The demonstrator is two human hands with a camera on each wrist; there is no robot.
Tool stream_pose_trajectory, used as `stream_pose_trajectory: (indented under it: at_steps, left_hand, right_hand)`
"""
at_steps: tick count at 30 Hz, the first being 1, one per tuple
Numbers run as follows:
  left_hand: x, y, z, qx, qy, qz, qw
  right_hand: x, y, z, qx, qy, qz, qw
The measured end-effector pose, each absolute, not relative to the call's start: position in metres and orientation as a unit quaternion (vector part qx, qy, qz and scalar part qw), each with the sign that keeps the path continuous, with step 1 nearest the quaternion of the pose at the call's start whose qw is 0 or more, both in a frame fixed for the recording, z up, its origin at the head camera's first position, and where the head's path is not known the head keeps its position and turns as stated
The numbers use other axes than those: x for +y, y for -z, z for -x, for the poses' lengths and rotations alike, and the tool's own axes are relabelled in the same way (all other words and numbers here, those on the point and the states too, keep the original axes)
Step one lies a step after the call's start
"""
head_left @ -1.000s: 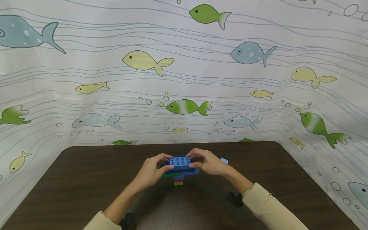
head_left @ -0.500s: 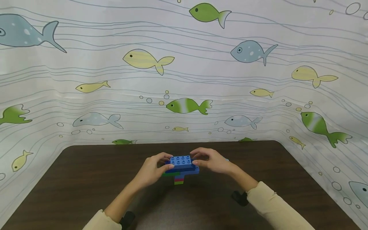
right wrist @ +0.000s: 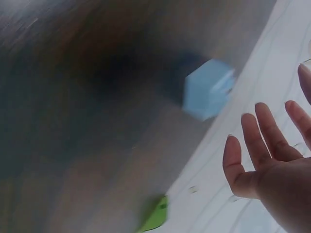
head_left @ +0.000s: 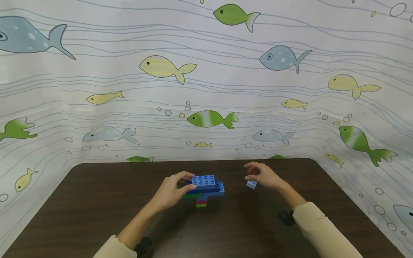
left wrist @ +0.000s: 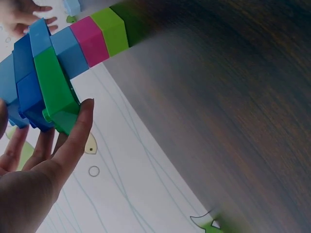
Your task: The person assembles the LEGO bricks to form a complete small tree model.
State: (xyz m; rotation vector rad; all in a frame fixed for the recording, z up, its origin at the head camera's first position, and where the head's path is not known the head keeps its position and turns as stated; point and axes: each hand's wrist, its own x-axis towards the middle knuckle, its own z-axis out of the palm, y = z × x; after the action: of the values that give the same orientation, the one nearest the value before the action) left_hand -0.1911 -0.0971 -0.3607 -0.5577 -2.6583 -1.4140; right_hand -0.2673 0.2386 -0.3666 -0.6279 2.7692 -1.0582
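My left hand (head_left: 169, 190) holds the left end of a toy brick build, thumb in front and fingers behind. On top of the build lies a light-blue eight-stud brick (head_left: 204, 182), over dark-blue bricks (head_left: 208, 190). A green brick (left wrist: 56, 87) sits under its left side. Below the middle runs a narrow column of light blue, a pink brick (left wrist: 91, 41) and a lime brick (left wrist: 111, 31). Off to the right, my right hand (head_left: 266, 175) hovers over a small light-blue brick (right wrist: 209, 90), fingers spread and nothing between them.
Everything stands on a dark wood-grain table (head_left: 96, 208). A white sheet (head_left: 226, 89) printed with fish rises behind it and along both sides. Black wrist-camera mounts (head_left: 286, 218) are strapped below both hands.
My right hand has let go of the build's right end and moved right, over the small loose brick. The left hand keeps its hold in the same place.
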Motion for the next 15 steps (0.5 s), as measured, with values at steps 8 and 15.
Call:
stream_pose_trajectory:
  at_steps: [8,15]
  left_hand:
    - [-0.096,0.361,0.192,-0.869,0.460,0.177,0.038]
    - [-0.097,0.361,0.194,-0.868,0.462,0.181,0.037]
  right_hand:
    - [0.262,0.391,0.271,0.926,0.333,0.168,0.052]
    - [0.263,0.403,0.269,0.925,0.344,0.146,0.064]
